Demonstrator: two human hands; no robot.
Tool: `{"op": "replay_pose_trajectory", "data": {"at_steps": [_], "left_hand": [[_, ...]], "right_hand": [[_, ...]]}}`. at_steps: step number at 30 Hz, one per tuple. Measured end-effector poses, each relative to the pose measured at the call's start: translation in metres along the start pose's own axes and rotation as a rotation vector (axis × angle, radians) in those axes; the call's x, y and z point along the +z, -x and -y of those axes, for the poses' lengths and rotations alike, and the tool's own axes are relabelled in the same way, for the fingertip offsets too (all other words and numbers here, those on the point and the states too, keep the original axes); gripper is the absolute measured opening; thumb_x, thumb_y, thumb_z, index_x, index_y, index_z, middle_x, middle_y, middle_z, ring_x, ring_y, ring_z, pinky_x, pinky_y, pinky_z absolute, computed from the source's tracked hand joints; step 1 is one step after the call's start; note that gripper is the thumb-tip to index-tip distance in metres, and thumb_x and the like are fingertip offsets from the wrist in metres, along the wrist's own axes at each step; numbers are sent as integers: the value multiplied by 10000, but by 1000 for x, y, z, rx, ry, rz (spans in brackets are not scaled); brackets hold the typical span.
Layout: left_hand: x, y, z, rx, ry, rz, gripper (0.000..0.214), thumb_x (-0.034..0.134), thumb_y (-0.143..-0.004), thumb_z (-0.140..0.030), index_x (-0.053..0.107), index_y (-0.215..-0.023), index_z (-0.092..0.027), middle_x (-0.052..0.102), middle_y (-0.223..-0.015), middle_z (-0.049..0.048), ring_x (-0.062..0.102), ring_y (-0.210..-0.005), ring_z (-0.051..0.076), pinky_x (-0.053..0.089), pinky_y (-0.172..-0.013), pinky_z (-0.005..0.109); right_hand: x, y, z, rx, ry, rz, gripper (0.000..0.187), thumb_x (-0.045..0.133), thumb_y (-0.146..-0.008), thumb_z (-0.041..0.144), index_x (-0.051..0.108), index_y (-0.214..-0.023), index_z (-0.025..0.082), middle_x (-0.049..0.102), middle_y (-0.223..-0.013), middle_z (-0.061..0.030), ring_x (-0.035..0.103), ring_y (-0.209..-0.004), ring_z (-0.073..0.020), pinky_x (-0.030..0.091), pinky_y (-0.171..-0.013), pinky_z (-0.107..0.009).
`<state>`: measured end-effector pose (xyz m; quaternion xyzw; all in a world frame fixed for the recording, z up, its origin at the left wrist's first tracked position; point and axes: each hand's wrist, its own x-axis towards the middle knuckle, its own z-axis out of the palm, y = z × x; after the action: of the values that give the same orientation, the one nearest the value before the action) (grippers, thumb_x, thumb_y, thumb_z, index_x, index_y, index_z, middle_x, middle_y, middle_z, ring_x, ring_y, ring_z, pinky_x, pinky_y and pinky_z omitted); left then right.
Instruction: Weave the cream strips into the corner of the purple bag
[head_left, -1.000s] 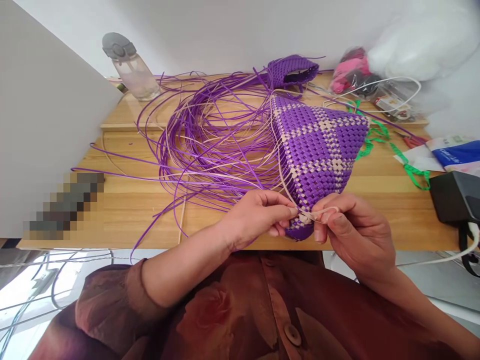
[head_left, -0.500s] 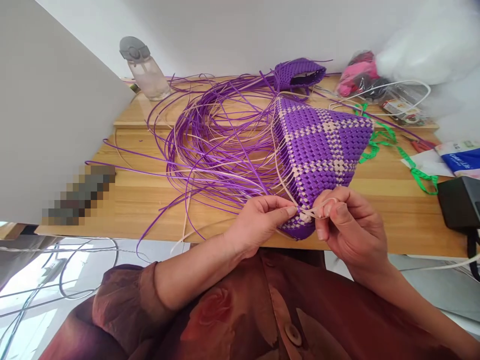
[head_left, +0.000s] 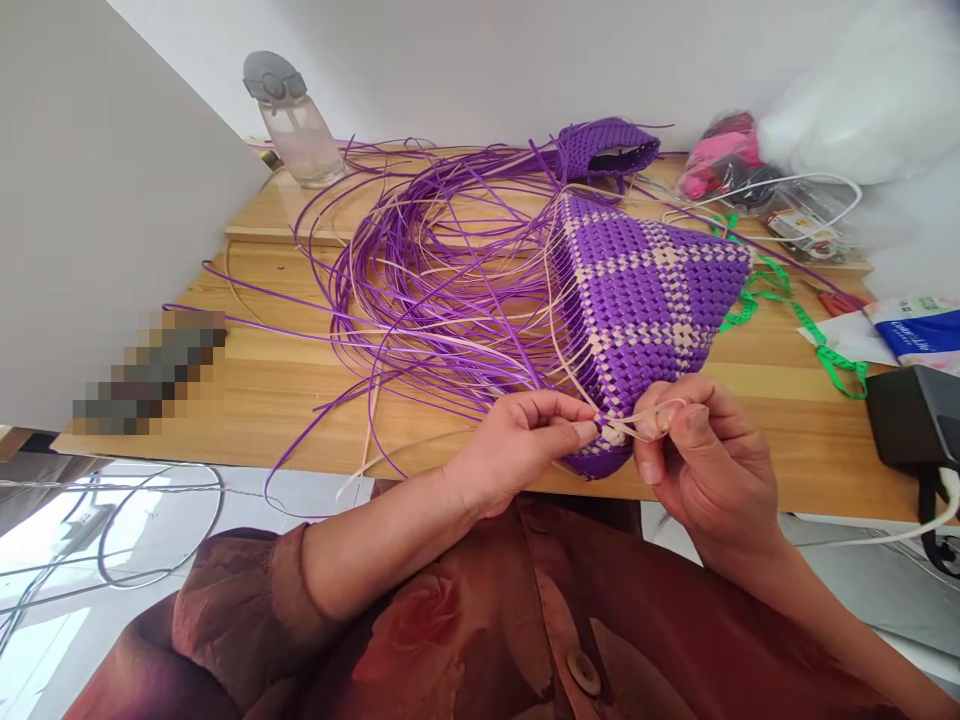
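A purple and cream woven basket (head_left: 637, 290) lies on the wooden table at its near edge, a corner pointing toward me. Long loose purple and cream strands (head_left: 420, 270) trail from its left side in a big curved bundle. My left hand (head_left: 525, 445) pinches at the basket's near corner, thumb and index finger closed on strands there. My right hand (head_left: 709, 460) is closed on a looped cream strand (head_left: 641, 415) that runs from that corner. The exact crossing of strands between the fingertips is too small to make out.
Behind stands a smaller purple woven piece (head_left: 607, 148). A water bottle (head_left: 296, 130) is at the back left. On the right are a green tape measure (head_left: 829, 360), a black box (head_left: 911, 415), red-handled tool (head_left: 836, 298) and bagged yarn (head_left: 724, 155). A blurred object (head_left: 150, 370) lies left.
The view has shifted slightly. Both hands keep their grip at the basket's corner, and the cream loop by my right hand looks drawn out a little farther to the right.
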<state>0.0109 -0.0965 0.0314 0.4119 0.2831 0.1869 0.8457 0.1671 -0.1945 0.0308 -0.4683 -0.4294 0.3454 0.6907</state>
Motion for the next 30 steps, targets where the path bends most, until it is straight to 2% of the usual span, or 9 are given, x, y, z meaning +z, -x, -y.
{"op": "replay_pose_trajectory", "data": {"at_steps": [5,9,12,16,21,26,30], "left_hand": [[0,1,4,82,-77,-37,417,1022,-601,-356,744,-823,-141,567,-605,-64,428,-568,64,393,-598,233],[1,1,3,125,-109,-60,406,1005,-633,-375,726,-803,-134,656,-698,-14,512,-626,91,437,-614,240],[3,1,3,111,-90,-41,428,1007,-624,-377,698,-800,-139,674,-735,-4,569,-664,105,467,-644,242],[4,1,5,105,-86,-16,420,985,-663,-391,670,-798,-147,677,-751,-1,598,-689,112,483,-673,246],[0,-2,7,102,-56,-8,426,980,-670,-409,662,-802,-159,664,-728,-13,581,-661,108,492,-677,255],[-5,-2,2,53,-53,5,430,999,-633,-434,730,-807,-147,676,-715,-4,579,-671,110,477,-696,264],[-5,-2,-2,7,42,-23,408,985,-628,-464,758,-742,-146,609,-612,-28,475,-580,74,370,-591,245]], "right_hand": [[2,1,1,-18,27,-1,248,734,-1005,414,705,-853,220,630,-746,29,575,-475,-70,418,-407,-245],[2,4,0,-98,127,32,41,779,-965,284,770,-974,244,724,-945,2,671,-544,-96,518,-434,-257],[4,6,2,-155,220,37,53,750,-976,210,774,-980,257,755,-885,2,696,-568,-114,556,-463,-257],[8,4,7,-108,224,-24,47,765,-973,237,763,-935,265,720,-746,12,629,-508,-108,502,-441,-261],[6,2,8,30,96,20,100,759,-975,265,732,-879,259,667,-702,19,482,-423,-78,336,-374,-271],[4,5,4,1,154,11,64,751,-985,278,767,-923,274,692,-720,9,556,-443,-100,400,-376,-285],[7,4,6,-23,178,14,62,754,-982,275,773,-923,281,687,-697,8,564,-438,-104,388,-362,-276]]}}
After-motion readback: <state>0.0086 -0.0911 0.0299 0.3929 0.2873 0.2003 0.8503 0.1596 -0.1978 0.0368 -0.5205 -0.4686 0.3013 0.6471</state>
